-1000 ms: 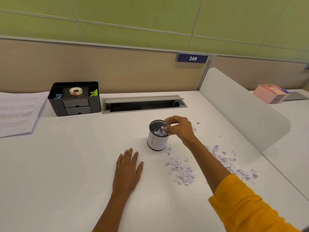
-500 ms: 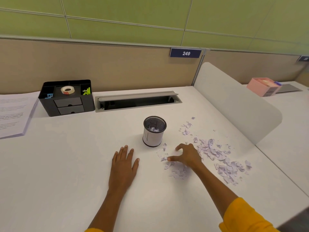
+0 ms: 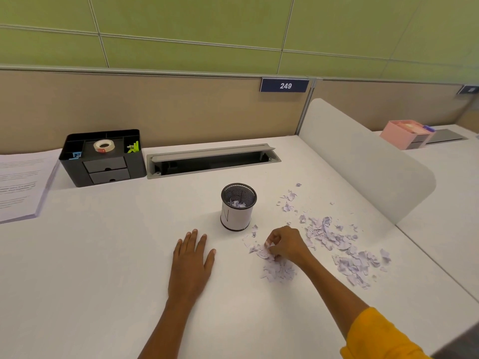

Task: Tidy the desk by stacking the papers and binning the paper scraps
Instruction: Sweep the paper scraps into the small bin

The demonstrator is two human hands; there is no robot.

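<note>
A small mesh bin (image 3: 238, 207) with a white paper wrap stands mid-desk and holds a few scraps. Torn white paper scraps (image 3: 337, 244) lie scattered to its right and in a smaller heap (image 3: 278, 272) in front of it. My right hand (image 3: 283, 244) sits on the near heap, fingers curled and pinching some scraps. Left of the bin, my left hand (image 3: 191, 260) lies flat on the white desk (image 3: 90, 268) with fingers straight. A stack of printed papers (image 3: 19, 185) rests at the far left edge.
A black desk organiser (image 3: 103, 158) with a tape roll stands at the back left. Beside it is an open grey cable tray (image 3: 212, 159). A white curved divider (image 3: 363, 161) bounds the desk on the right; a pink box (image 3: 407, 133) sits beyond it.
My right hand left the bin's rim, came down to the near heap of scraps, and has curled its fingers around some. My left hand stayed flat on the desk.
</note>
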